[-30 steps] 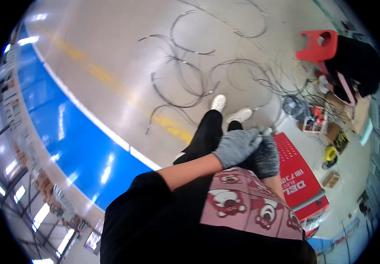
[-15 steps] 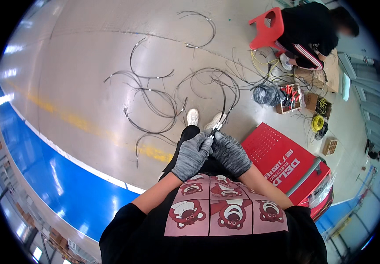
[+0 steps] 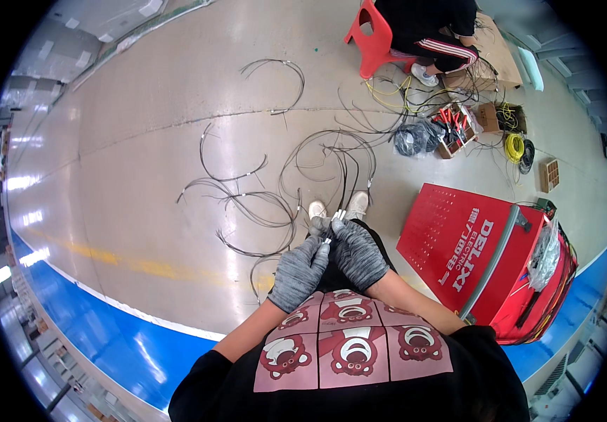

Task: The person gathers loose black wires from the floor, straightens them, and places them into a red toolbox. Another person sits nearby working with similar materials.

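Holding thin black cables with white-sleeved ends (image 3: 336, 215) at waist height: left grey knit-gloved hand (image 3: 299, 271) and right grey knit-gloved hand (image 3: 357, 253) both in a narrow pinch grip on them. Long axis runs away from the body, tips near the hands, tails trailing to the glossy floor (image 3: 142, 176). Many loose black wire loops (image 3: 247, 204) lie unhandled, so I'd judge it early-to-mid.

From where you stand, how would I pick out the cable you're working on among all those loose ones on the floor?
Start at the big red tool cart on the right, then move left to the two grey-gloved hands: left hand, right hand. The cable rises from their fingertips toward the tangle beyond the white shoes. Unlike its neighbours, its white-sleeved ends are pinched off the floor.
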The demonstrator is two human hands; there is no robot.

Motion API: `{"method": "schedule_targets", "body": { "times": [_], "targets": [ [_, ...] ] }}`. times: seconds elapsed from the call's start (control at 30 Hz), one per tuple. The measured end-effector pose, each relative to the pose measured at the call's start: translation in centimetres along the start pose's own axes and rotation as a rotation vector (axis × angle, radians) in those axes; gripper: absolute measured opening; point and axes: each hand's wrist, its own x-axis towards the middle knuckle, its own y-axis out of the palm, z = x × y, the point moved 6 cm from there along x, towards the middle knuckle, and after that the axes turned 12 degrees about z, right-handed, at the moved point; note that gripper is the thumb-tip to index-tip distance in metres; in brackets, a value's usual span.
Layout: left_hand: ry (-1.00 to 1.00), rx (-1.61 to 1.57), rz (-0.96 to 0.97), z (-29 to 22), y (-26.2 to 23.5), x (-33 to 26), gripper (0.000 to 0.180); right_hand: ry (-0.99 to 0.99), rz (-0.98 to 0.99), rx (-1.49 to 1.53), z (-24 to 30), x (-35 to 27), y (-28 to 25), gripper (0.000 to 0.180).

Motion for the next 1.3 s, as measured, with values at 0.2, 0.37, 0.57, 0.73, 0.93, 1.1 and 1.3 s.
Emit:
{"method": "schedule_targets", "body": {
  "times": [0.2, 0.37, 0.57, 0.73, 0.93, 1.1, 1.3],
  "targets": [
    [0.073, -0.064, 0.034, -0.8, -0.8, -0.4, 0.025, -0.054, 0.031, -0.050, 1.7, -0.4, 1.4, 0.021],
    [0.089, -0.046, 0.018, -1.2, -1.5, 0.2, 0.023, -0.093, 0.085, -0.586, 3.5, -1.1, 4.2, 0.015],
    [0.070, 0.168, 0.093, -2.1, -2.8, 0.7, 0.022, -0.031, -0.004, -0.371, 2.9, -0.1, 1.5, 0.018],
    [0.164, 0.078, 0.131, -2.0, -3.0, 1.0, 0.021, -0.132, -0.053, -0.456, 2.8, 0.1, 0.8, 0.019],
    [0.119, -0.047, 0.235, -1.8, -3.7, 1.0, 0.027, -0.148, -0.154, -0.340, 3.3, 0.7, 0.6, 0.022],
    [0.076, 0.009, 0.298, 0.1, -4.5, -0.1, 0.026, -0.236, -0.074, -0.093, 6.1, 3.1, -4.9, 0.023],
    [0.058, 0.300, 0.253, 3.3, -7.0, -1.6, 0.029, -0.212, -0.093, -0.021, 5.7, 5.4, -2.4, 0.026]
  ]
}}
